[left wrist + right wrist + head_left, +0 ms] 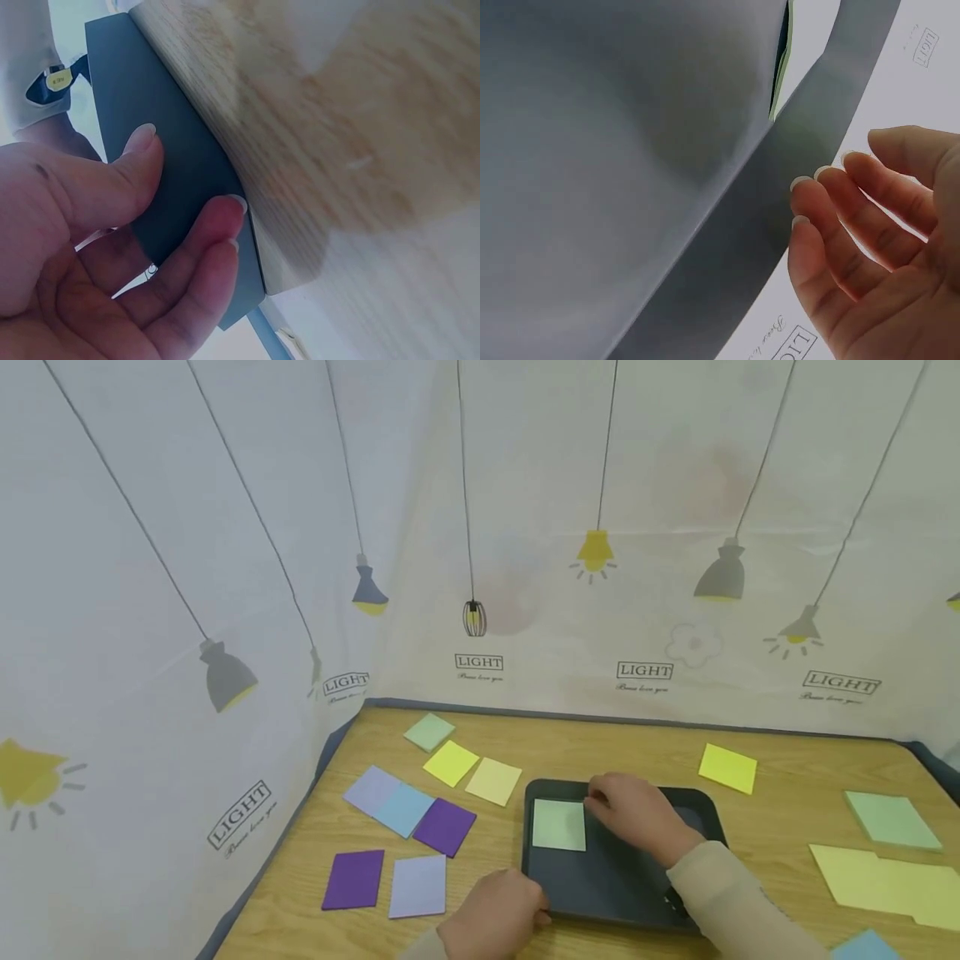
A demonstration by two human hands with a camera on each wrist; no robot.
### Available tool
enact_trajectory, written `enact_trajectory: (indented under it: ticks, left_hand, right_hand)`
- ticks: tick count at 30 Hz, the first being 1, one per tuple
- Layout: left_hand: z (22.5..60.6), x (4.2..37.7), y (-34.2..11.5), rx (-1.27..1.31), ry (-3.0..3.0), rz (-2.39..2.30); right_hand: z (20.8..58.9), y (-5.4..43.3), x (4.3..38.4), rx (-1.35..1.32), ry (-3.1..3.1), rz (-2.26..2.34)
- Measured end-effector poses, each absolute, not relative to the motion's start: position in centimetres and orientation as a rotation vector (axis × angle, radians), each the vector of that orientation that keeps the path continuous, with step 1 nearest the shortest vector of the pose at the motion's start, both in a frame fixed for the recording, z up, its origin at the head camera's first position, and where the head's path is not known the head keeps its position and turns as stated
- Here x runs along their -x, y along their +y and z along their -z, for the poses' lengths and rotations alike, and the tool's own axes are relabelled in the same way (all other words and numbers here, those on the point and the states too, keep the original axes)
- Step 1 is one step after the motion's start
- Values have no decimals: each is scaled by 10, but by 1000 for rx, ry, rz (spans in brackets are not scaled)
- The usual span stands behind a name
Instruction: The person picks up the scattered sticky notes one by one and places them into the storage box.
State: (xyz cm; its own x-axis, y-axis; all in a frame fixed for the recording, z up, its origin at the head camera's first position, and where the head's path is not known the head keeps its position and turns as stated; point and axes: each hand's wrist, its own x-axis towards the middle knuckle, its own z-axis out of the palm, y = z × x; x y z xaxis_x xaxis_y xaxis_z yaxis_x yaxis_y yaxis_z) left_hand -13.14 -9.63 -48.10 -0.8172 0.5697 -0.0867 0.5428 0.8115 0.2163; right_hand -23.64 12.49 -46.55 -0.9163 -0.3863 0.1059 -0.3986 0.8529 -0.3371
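Observation:
A dark grey shallow rectangular tray lies on the wooden table. A pale green sticky note pad sits in its far left corner; the pad's thin edge shows in the right wrist view. The left hand is at the tray's near left corner. Its loosely bent fingers touch the outside of the tray wall in the left wrist view, thumb apart from them. At the far rim, beside the pad, is the right hand. Its fingers curve loosely against the far wall and hold nothing.
Left of the tray lie purple, lavender, blue, yellow and green sticky note pads. More yellow, green and blue pads lie to the right. A lamp-printed cloth hangs behind the table.

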Motion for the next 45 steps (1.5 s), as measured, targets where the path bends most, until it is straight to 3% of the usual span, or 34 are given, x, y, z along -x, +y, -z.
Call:
enact_trajectory:
  ticks: [45]
  left_hand:
    - [477, 129, -95, -911, 2885, -246]
  right_hand:
    - [450, 230, 230, -491, -2974, -676]
